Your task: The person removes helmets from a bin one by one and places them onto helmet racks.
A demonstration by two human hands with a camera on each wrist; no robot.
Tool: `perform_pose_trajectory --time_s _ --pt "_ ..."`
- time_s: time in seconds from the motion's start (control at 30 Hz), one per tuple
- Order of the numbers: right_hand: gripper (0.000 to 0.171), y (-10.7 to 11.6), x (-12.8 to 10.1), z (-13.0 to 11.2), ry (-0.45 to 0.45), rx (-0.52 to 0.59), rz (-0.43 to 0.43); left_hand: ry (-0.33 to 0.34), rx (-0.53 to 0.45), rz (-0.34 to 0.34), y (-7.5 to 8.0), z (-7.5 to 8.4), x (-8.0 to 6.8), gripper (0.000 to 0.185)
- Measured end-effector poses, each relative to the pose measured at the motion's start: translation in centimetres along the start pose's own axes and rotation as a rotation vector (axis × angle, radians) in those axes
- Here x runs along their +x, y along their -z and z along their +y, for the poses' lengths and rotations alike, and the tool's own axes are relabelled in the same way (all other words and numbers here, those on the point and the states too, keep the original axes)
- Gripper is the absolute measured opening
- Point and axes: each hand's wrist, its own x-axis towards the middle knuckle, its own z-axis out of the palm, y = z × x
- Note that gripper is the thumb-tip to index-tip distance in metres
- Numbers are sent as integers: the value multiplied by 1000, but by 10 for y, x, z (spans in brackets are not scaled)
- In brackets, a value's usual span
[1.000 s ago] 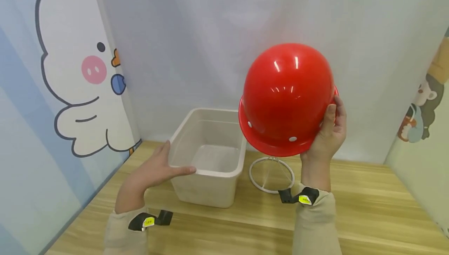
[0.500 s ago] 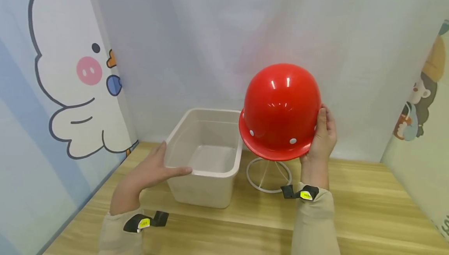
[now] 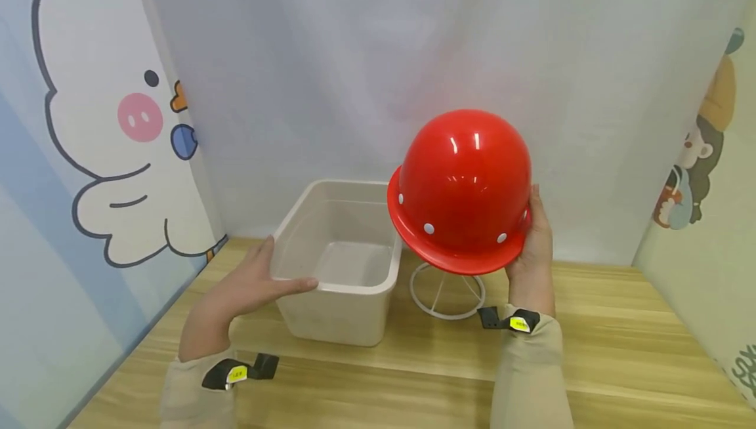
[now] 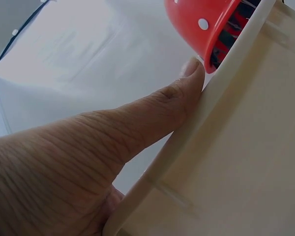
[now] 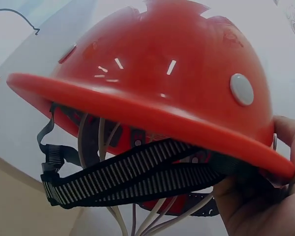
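Note:
My right hand (image 3: 534, 252) grips the right brim of a red hard hat (image 3: 466, 180), thumb on the outside of the shell. In the right wrist view, the fingers go under the brim, and a striped black chin strap (image 5: 132, 177) hangs from the hat. Below the hat is a white wire stand (image 3: 447, 317) with a ring base; its upper part is hidden by the hat. My left hand (image 3: 248, 285) rests at the near left corner of a beige plastic bin (image 3: 336, 316), thumb straight along the rim. The left wrist view hides most of its other fingers.
The bin stands on a wood-grain table (image 3: 366, 389), just left of the stand. A pale curtain (image 3: 283, 88) closes off the back. Side walls carry cartoon prints, a white duck (image 3: 100, 121) at left and a girl (image 3: 691, 166) at right.
My right hand has lowered the hard hat and brought it nearer the wire stand, turning it a little. The left hand stays on the bin's corner, and the whole view shifts slightly.

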Motion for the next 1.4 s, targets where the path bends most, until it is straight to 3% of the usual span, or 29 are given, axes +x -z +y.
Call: perform_pose_trajectory --time_s 0.23,0.43,0.87,1.03,1.17,1.4 --pt "24 0 1 -6 -33 51 -21 38 37 -4 0 0 3 112" --pt "24 -1 -2 -6 -44 46 -14 69 79 -3 0 -2 1 117" --pt "23 0 -2 -7 -33 42 9 57 63 -12 -1 -3 1 116" --pt "23 1 -2 -9 -21 -12 66 53 49 -12 -2 -2 2 116" --pt "29 6 -4 -12 -9 -169 160 48 44 -9 -3 -2 3 115" --pt "51 15 -11 -21 -83 -747 274 77 57 -18 0 -1 0 117"
